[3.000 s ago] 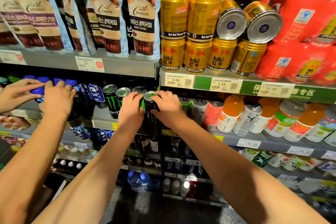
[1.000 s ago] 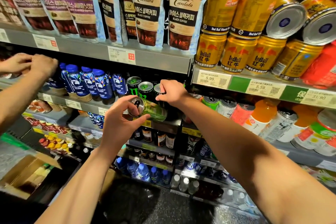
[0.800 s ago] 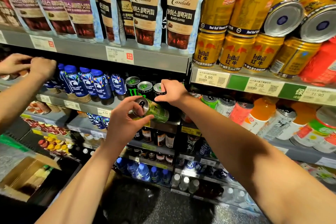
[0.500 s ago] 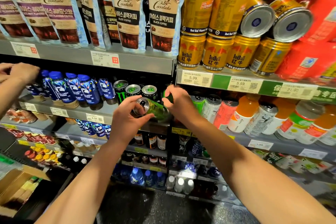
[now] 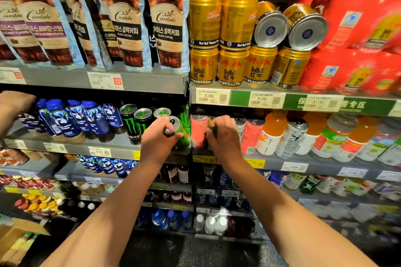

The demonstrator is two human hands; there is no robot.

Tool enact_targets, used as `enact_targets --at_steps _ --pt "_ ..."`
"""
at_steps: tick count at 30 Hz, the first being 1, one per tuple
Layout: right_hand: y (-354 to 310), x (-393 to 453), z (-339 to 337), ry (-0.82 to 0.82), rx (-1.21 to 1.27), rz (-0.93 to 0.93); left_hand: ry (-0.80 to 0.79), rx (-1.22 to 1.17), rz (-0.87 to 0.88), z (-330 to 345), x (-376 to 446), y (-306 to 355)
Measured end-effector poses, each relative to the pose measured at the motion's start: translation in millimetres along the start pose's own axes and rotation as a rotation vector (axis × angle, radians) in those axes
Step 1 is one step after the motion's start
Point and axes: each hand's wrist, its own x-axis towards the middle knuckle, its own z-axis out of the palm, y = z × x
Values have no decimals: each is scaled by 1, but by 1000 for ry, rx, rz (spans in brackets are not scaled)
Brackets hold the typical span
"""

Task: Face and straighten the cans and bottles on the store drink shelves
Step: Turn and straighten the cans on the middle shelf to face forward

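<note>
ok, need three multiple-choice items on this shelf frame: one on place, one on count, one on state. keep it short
1. Where do the two gold cans lying on their sides rest?
A. On upright Red Bull cans
B. Among the blue coffee bottles
C. On the floor

2. How many upright black Monster cans stand left of the left hand?
A. One
B. Three
C. Six

3. How is the green can in the left hand?
A. Upright on the shelf
B. Tilted, top toward the camera
C. Crushed flat

Key: 1 A, the tipped gold cans lie on the Red Bull cans. 2 B, three Monster cans show green-tabbed tops. 3 B, the left hand grips the green can tilted.
</note>
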Motion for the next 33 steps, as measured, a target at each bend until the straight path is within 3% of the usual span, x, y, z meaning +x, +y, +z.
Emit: enact_targets --at_steps 7,16,21,33 --pt "-2 1 -5 0 -44 70 -84 88 -135 11 15 11" --pt "0 -2 -8 3 -98 45 -3 288 7 28 16 6" --pt "0 -3 -10 -16 -114 27 -73 321 63 36 17 -5" --pt "-7 -14 -17 -2 -112 9 -23 129 179 49 3 21"
